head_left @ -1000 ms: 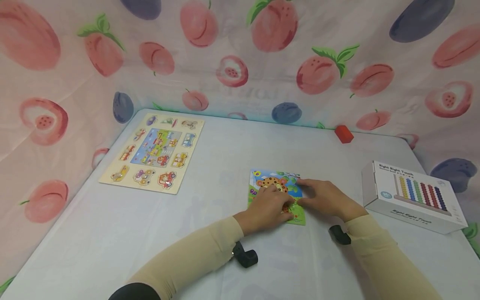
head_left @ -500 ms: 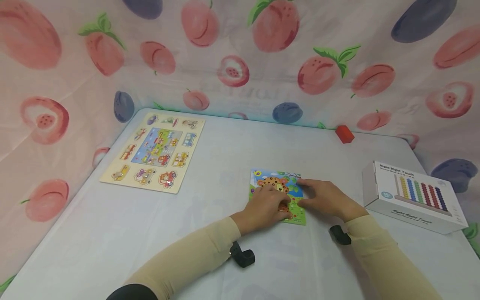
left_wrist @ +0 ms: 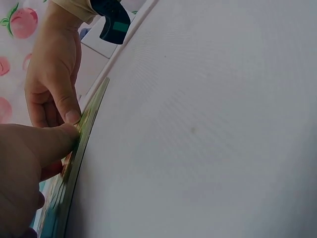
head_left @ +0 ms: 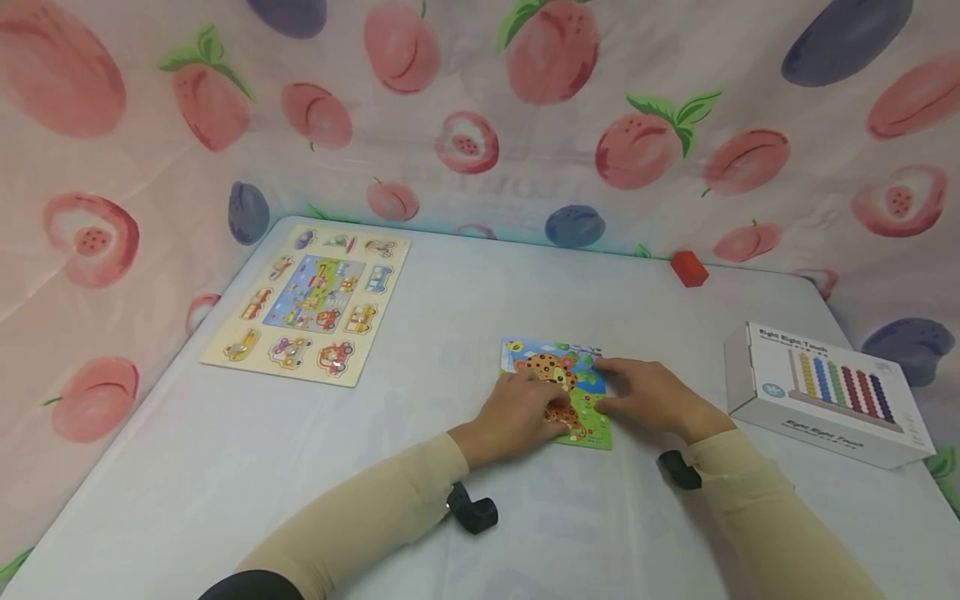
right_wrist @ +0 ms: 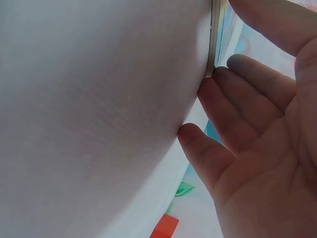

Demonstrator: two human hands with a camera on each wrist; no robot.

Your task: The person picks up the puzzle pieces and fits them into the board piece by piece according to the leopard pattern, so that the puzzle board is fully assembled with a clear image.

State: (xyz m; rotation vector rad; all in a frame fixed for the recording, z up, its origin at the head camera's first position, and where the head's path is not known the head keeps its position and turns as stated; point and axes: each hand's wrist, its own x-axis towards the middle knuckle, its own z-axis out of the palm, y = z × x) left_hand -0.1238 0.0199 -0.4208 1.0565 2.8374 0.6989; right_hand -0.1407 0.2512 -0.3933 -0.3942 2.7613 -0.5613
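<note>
A small leopard-picture puzzle (head_left: pixel 596 429) lies flat on the white table, with green and blue areas around the spotted animal. My left hand (head_left: pixel 513 419) rests over its left half, fingers bent and fingertips on the picture, hiding part of the leopard. In the left wrist view, the left thumb (left_wrist: pixel 52 141) touches the top face close to the puzzle's near edge (left_wrist: pixel 79 158). My right hand (head_left: pixel 656 400) stands at the right side, its thumb and fingertips against that edge. The right wrist view shows its relaxed fingers (right_wrist: pixel 237 114) beside the puzzle's thin side.
A larger wooden vehicle puzzle board (head_left: pixel 307 308) lies at the back left. A red block (head_left: pixel 688 269) sits near the back edge. At the right stands a white box (head_left: pixel 825 396) with a picture of coloured bead columns. Fruit-patterned cloth (head_left: pixel 525 150) hangs behind the table.
My left hand has slid a little to the left across the puzzle, uncovering more of the leopard's body. The right hand and the puzzle have stayed in place.
</note>
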